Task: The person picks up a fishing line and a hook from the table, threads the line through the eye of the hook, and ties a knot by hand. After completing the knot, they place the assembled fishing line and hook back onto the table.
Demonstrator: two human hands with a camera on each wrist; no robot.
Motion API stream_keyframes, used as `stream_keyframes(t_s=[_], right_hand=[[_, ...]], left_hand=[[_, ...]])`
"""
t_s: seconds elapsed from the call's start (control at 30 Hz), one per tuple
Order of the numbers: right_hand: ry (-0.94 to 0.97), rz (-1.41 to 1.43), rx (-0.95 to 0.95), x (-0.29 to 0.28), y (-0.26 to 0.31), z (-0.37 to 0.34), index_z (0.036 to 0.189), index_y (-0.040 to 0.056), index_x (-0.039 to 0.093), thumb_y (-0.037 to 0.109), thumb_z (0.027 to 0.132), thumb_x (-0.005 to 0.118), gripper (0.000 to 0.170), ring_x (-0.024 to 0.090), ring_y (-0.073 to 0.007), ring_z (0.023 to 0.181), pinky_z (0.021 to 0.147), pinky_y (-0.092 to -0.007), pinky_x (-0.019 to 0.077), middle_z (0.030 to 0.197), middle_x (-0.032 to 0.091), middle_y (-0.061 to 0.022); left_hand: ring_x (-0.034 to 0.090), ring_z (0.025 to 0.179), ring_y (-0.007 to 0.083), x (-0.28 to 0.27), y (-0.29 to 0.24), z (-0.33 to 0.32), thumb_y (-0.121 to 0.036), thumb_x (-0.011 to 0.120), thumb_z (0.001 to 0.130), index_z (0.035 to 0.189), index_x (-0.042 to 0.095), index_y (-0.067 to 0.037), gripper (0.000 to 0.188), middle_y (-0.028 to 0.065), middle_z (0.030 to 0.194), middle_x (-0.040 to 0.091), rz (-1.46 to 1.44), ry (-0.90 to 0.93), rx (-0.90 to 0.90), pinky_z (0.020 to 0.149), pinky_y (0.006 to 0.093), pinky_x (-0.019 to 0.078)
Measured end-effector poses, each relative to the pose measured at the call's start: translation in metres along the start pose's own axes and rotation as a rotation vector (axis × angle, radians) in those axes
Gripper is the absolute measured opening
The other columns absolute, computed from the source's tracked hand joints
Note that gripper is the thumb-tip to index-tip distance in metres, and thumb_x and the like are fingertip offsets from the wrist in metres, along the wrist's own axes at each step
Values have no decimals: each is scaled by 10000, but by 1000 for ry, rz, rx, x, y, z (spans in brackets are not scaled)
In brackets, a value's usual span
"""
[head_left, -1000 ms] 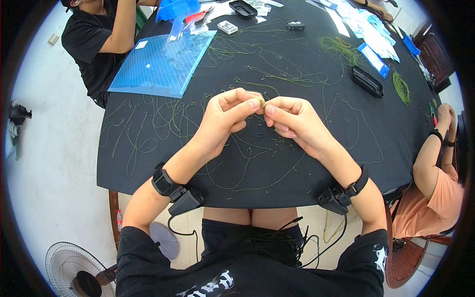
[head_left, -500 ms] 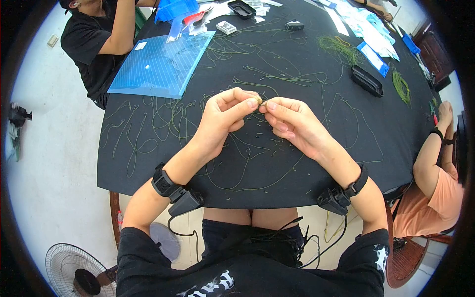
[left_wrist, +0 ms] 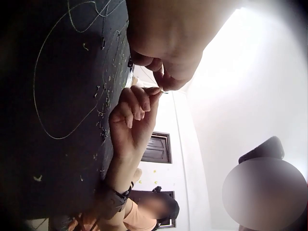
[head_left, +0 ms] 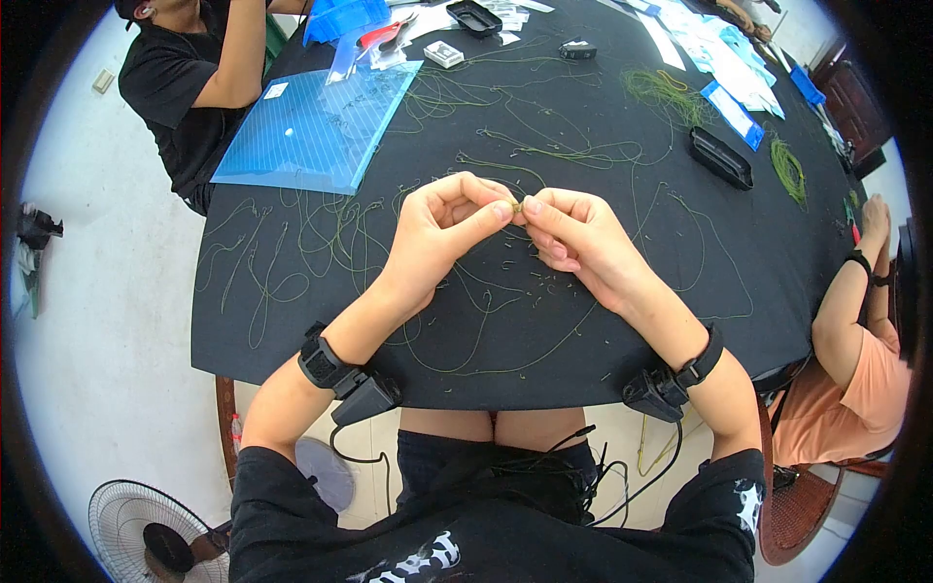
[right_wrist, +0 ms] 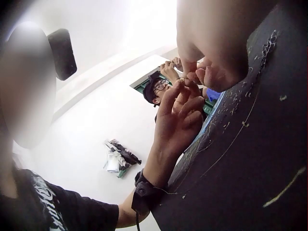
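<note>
Over the near part of the table, my left hand (head_left: pixel 439 233) and right hand (head_left: pixel 595 238) meet fingertip to fingertip. Between thumb and forefinger each pinches a short bit of greenish fishing line (head_left: pixel 518 207). In the right wrist view a thin dark curve of the line (right_wrist: pixel 180 79) stands out at the fingertips; the rest is hidden by the fingers. Below the hands, small fish hooks (head_left: pixel 539 277) and clippings lie scattered on the black cloth. A long loop of line (head_left: pixel 457 371) curves across the cloth toward me.
Tangled green lines (head_left: pixel 330 228) with hooks spread to the left, near a blue ruled board (head_left: pixel 311 126). Beyond are a black tray (head_left: pixel 721 160), a coil of green line (head_left: pixel 788 175) and a small white box (head_left: pixel 445 53). Other people sit at the table's left and right.
Both hands stay in place over the table. The left thumb and fingertips have shifted slightly right, and the small gap between the two hands' fingertips has changed a little.
</note>
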State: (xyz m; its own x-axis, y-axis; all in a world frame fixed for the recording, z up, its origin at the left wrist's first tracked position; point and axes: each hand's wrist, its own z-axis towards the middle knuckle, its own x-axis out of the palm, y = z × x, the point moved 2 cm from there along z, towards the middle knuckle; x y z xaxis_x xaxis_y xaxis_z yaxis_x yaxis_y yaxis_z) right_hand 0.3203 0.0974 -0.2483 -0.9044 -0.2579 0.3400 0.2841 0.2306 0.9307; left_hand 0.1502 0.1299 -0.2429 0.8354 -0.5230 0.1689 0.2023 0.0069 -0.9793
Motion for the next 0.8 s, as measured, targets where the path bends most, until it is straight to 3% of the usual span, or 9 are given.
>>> stream_keyframes(t_s=[0.37, 0.5, 0.6, 0.7, 0.8], right_hand=[[-15, -25, -30, 0, 1, 0, 920, 31, 638, 270, 911, 602, 242, 358, -9, 531, 452, -167, 264, 649, 454, 65], [-18, -78, -36, 0, 2, 0, 907, 33, 635, 269, 911, 601, 238, 357, -9, 529, 451, -170, 262, 647, 455, 67], [-31, -99, -27, 0, 3, -1, 903, 39, 632, 266, 911, 599, 230, 352, -3, 526, 448, -162, 262, 637, 441, 77], [12, 42, 56, -1, -1, 1, 888, 52, 605, 245, 939, 563, 204, 328, 7, 499, 439, -153, 261, 599, 412, 83], [91, 134, 63, -1, -2, 1, 901, 52, 617, 251, 925, 576, 205, 333, 12, 514, 441, -145, 265, 624, 410, 93]], left_hand=[[385, 589, -22, 0, 2, 1, -159, 640, 872, 893, 621, -65, 98, -38, 878, 607, 37, -23, 32, 479, 157, 240], [475, 669, -2, -1, -1, 0, -141, 641, 872, 889, 621, -57, 88, -12, 916, 615, 38, 5, 12, 543, 156, 335], [548, 791, 38, -1, 5, 2, -113, 644, 867, 878, 613, -45, 75, 19, 955, 616, 11, 1, 59, 665, 178, 420], [575, 873, 77, -4, 2, 1, -85, 640, 866, 868, 605, -36, 61, 44, 984, 613, 104, 15, 12, 763, 207, 448], [579, 865, 80, -3, 2, 1, -82, 635, 870, 864, 601, -34, 59, 48, 984, 612, 83, 21, 61, 757, 211, 453]])
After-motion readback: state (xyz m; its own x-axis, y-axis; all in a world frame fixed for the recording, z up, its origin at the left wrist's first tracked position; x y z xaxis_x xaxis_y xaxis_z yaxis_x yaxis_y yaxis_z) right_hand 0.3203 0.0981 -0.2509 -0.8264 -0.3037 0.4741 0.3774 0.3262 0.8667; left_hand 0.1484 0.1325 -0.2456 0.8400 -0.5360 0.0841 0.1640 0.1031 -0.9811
